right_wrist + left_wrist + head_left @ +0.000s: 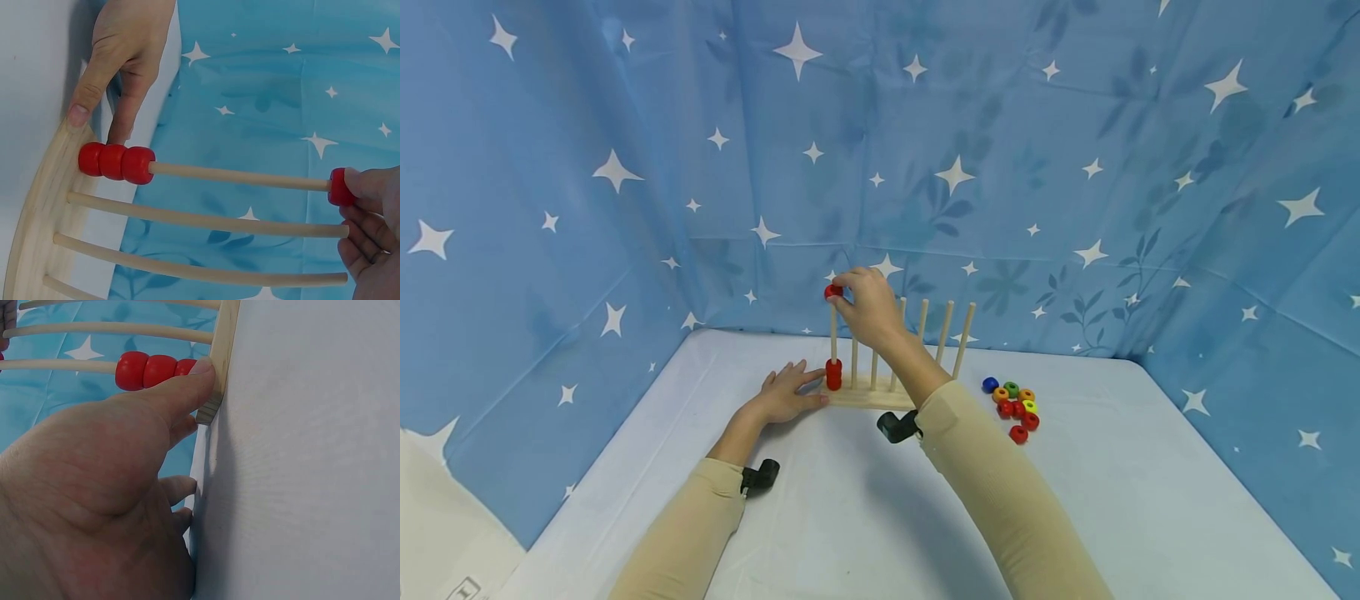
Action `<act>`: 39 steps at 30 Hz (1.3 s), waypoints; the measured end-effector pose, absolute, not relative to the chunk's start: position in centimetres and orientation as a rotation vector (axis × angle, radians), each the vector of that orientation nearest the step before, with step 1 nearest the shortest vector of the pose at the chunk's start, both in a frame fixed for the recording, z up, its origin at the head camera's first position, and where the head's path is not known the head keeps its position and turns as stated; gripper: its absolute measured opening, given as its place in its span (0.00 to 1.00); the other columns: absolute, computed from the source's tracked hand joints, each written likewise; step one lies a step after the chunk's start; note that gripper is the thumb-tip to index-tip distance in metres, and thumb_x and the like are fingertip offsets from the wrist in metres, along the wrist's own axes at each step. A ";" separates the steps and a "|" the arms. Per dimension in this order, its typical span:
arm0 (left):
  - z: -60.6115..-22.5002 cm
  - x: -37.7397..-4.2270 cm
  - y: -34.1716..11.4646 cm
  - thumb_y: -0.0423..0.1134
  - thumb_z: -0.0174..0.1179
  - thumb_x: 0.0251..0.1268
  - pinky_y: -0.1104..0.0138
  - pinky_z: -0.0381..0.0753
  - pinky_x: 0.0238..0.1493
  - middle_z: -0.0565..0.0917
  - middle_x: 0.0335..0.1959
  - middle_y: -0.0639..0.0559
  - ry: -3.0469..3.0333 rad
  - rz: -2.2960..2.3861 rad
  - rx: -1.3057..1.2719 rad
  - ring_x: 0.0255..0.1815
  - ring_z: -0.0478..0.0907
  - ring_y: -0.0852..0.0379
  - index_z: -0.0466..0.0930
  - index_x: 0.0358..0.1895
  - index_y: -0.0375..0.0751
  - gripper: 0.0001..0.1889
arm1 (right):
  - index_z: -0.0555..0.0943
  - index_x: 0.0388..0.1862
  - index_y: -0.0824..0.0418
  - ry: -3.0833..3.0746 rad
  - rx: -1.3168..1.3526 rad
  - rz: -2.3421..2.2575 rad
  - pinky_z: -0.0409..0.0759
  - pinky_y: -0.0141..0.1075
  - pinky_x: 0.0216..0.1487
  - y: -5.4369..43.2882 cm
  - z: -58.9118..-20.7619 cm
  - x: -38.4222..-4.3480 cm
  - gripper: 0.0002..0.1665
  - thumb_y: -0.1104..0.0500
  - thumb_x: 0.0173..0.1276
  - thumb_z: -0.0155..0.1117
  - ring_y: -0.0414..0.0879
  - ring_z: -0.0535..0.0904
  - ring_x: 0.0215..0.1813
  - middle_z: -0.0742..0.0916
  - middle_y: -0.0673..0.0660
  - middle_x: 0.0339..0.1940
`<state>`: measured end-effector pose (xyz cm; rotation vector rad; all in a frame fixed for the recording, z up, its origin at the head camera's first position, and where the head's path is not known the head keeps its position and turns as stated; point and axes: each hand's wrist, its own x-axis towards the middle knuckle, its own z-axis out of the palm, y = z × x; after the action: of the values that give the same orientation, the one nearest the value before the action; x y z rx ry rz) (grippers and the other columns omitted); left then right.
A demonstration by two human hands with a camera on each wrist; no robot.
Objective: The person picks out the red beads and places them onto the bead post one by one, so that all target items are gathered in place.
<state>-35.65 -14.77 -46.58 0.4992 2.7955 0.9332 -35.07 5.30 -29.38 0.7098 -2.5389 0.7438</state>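
Observation:
A wooden peg rack [868, 401] stands on the table with a row of upright pegs. Its leftmost peg carries three red beads [112, 162] stacked at the bottom. At the top of that same peg my right hand [874, 310] pinches another red bead [338, 187] between thumb and fingers, right at the peg's tip. My left hand [785, 395] holds the rack's left end between thumb and index finger, its other fingers spread along the table. In the left wrist view the thumb [201, 369] overlaps the lowest red bead.
Right of the rack lies a loose cluster of beads: a blue bead [990, 385], a green bead [1011, 389], a yellow bead [1029, 407], orange ones and several red ones [1018, 434]. A blue star-patterned curtain [880, 150] surrounds the white-covered table [820, 517].

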 end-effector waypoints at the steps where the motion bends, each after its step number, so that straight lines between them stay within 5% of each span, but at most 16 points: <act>1: -46.6 -35.6 -14.8 0.59 0.61 0.74 0.32 0.32 0.80 0.49 0.85 0.31 2.796 0.934 0.498 0.86 0.36 0.27 0.65 0.81 0.50 0.38 | 0.87 0.59 0.61 -2.539 0.708 0.744 0.78 0.49 0.68 5.3 -29.4 -35.0 0.18 0.54 0.76 0.67 0.55 0.78 0.66 0.87 0.57 0.60; 39: -46.4 -35.4 -14.8 0.59 0.60 0.74 0.32 0.33 0.80 0.48 0.85 0.31 2.799 0.921 0.512 0.86 0.37 0.28 0.64 0.81 0.49 0.38 | 0.87 0.57 0.63 -2.410 0.775 0.829 0.81 0.46 0.61 6.1 -30.1 -35.0 0.15 0.60 0.77 0.66 0.54 0.82 0.60 0.89 0.58 0.56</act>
<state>-35.42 -14.84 -46.43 0.5116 2.7992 0.9210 -34.99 6.06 -30.09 0.7754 -2.4098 0.8290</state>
